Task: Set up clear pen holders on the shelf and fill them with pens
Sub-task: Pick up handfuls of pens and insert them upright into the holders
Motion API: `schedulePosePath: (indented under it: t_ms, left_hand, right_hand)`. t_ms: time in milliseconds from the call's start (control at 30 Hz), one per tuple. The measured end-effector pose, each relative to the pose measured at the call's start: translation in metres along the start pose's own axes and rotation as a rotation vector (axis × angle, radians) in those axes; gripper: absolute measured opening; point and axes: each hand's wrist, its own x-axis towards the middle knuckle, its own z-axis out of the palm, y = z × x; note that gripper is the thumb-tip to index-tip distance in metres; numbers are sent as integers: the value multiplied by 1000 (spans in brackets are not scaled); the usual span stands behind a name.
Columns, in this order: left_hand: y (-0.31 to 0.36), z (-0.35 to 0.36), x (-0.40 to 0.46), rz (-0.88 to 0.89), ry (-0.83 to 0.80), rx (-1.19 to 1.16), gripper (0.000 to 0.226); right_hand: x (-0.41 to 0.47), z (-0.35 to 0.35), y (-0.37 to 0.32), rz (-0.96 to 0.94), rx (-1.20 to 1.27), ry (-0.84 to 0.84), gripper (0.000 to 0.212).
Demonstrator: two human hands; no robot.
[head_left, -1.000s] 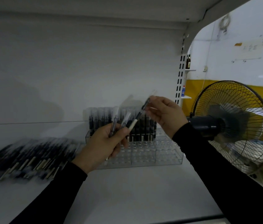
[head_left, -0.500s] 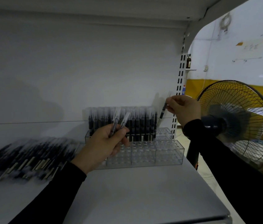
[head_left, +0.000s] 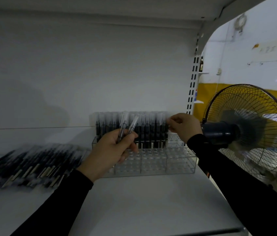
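A person in black sleeves stocks a clear pen holder [head_left: 153, 165] on a white shelf [head_left: 134, 206], its back rows already packed with upright black pens [head_left: 131, 128] while the front rows of holes stand open. The right hand [head_left: 183, 127] pinches the capped top of a pen at the right end of the back rows, apparently seating it in its slot. The left hand [head_left: 110, 150] hovers in front of the holder, fingers curled round two spare pens [head_left: 125, 126] that point up and slightly right. A heap of loose pens [head_left: 27, 165] lies on the shelf well to the left; a standing fan [head_left: 248, 132] sits just past the shelf's right edge. The filling looks partly done. The next move likely calls for letting go of the seated pen, taking one from the left hand and lining it up over an empty hole.
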Motion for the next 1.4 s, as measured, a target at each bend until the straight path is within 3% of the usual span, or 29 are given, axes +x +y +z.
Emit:
schedulePosePath:
  t_ms: [167, 333, 600, 767, 900, 1100, 1167, 1300, 1400]
  left_hand:
    - [-1, 0, 1, 11, -4, -2, 15]
    - [-2, 0, 0, 17, -17, -3, 16]
    - [0, 3, 1, 26, -5, 1, 17]
    - [-1, 1, 0, 49, -8, 8, 15]
    - [-1, 2, 0, 18, -2, -27, 19]
    - [-5, -1, 2, -19, 23, -4, 20]
    - [-7, -2, 3, -32, 31, 20, 20]
    - [-7, -1, 6, -70, 1, -30, 16]
    - [-5, 1, 7, -92, -12, -178, 12]
  right_hand:
    - [-1, -4, 2, -5, -63, -14, 12]
    - [-12, -8, -12, -102, -32, 83, 19]
    - [-59, 16, -67, -84, 289, -325, 19]
    - [-66, 26, -77, -97, 341, -401, 19]
    - [-60, 23, -78, -13, 454, -339, 15]
    - [-32, -10, -74, 119, 813, -135, 12]
    - [-22, -20, -67, 64, 726, -24, 11]
    - [-7, -32, -46, -102, 318, 221, 12]
    - [-2, -33, -37, -139, 164, 256, 11]
